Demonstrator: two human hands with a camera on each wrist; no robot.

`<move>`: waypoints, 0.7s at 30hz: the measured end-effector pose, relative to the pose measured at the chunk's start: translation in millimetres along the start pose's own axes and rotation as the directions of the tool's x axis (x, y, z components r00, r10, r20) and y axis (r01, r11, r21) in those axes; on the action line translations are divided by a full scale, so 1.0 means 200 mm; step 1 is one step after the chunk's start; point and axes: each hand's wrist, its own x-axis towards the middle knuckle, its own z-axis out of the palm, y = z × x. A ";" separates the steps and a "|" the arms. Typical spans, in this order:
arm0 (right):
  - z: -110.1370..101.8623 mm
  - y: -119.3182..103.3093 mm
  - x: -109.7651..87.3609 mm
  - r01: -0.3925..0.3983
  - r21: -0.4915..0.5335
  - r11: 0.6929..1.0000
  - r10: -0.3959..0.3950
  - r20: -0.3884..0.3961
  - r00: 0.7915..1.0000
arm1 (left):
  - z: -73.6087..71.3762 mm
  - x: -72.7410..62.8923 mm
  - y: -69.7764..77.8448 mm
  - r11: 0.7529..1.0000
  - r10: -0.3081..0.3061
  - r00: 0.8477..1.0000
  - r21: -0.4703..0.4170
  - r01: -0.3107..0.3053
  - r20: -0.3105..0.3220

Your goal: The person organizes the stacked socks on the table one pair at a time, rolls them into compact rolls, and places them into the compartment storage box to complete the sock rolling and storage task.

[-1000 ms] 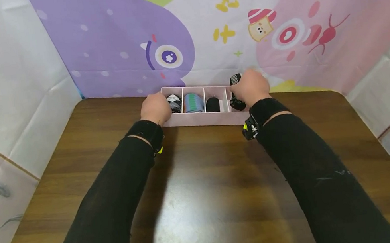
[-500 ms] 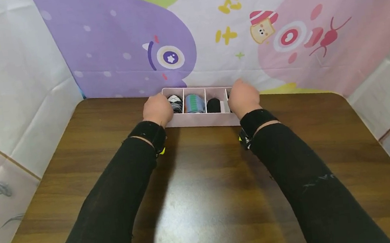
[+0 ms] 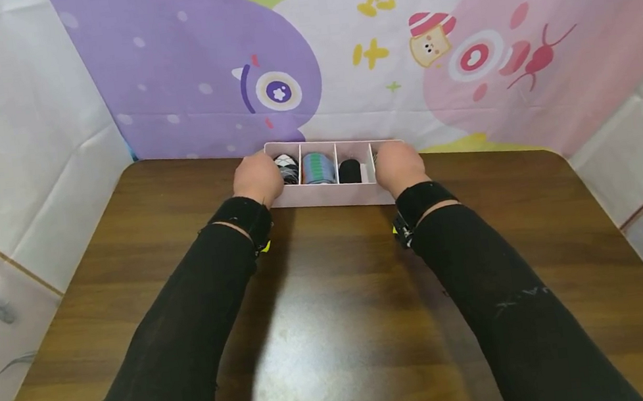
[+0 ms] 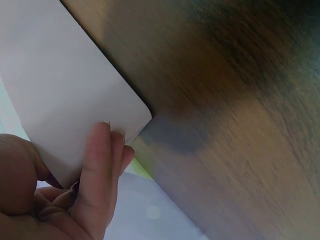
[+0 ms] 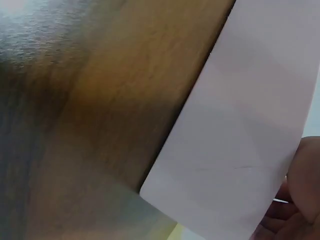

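A pale pink divided box (image 3: 329, 194) stands at the back of the table. Rolled socks fill its compartments: a black-and-white one (image 3: 288, 168), a blue and green striped one (image 3: 318, 169) and a plain black one (image 3: 349, 171). My left hand (image 3: 257, 178) grips the box's left end; in the left wrist view its fingers (image 4: 97, 160) lie along the outer wall. At the opposite end my right hand (image 3: 400, 166) holds the rim, its thumb by the box's top edge in the right wrist view. That hand hides most of the rightmost compartment.
Behind the box hangs a printed cloth (image 3: 370, 102) with cartoon figures, close to its back wall. The brown wooden table (image 3: 339, 304) stretches in front. White cloth sheets (image 3: 15, 129) rise along both sides.
A second ago my right hand held a black patterned rolled sock over the rightmost compartment. It has let the sock go there and moved down onto the box's right end. The left hand stays put.
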 end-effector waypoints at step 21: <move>0.06 0.02 0.00 0.024 0.074 0.997 -0.015 -0.118 0.993 | -0.04 0.00 -0.02 1.000 0.016 1.000 -0.016 -0.015 0.012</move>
